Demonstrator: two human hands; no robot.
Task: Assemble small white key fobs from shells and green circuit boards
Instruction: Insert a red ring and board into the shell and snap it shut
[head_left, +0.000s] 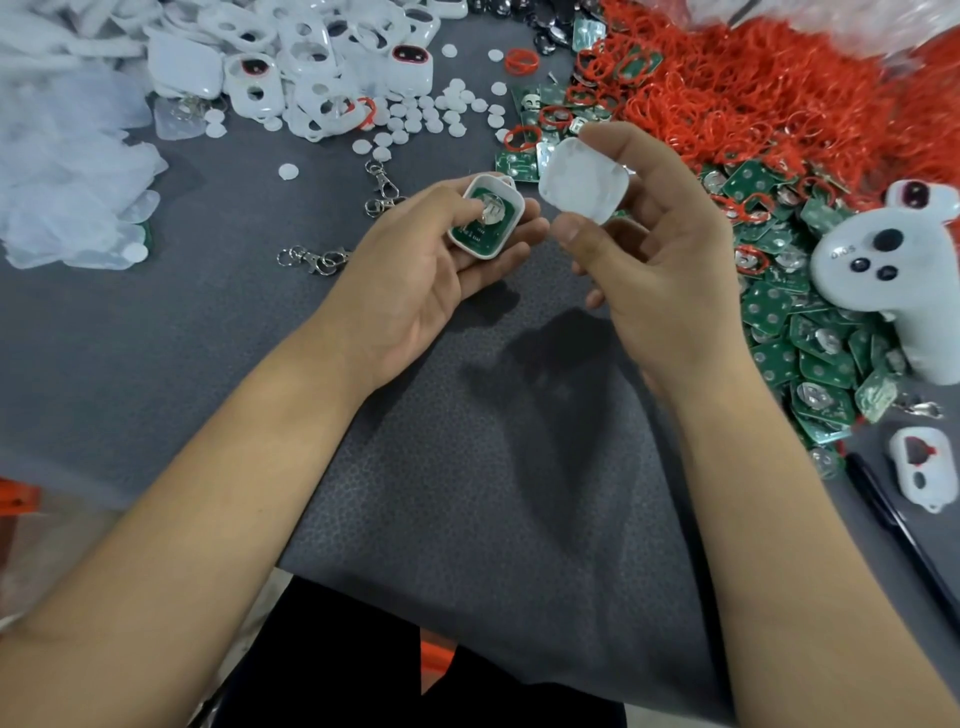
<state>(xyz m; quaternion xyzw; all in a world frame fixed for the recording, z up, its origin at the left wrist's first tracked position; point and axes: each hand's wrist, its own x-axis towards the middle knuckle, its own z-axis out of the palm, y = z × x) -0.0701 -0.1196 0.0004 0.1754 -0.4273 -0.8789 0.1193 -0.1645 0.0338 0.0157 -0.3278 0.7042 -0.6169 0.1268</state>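
Closing step: left hand (415, 260) cradles the bottom shell (485, 221) w/ green board (496, 215) seated inside, above the bench (467, 467). Right hand (649, 244) pinches the cover shell (582, 179) just beside it; next move, I judge, needs the 2 halves aligned, then pressed together.

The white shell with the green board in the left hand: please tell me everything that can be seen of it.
The shell is a small white tray of what looks like plastic, with rounded corners and a raised rim. A green circuit board lies inside it, face up, carrying a round silvery metal part. The left hand holds it above the grey mat, tilted toward the camera, fingers under it and the thumb pressing on the board. The white cover in the right hand is close beside it, not touching.
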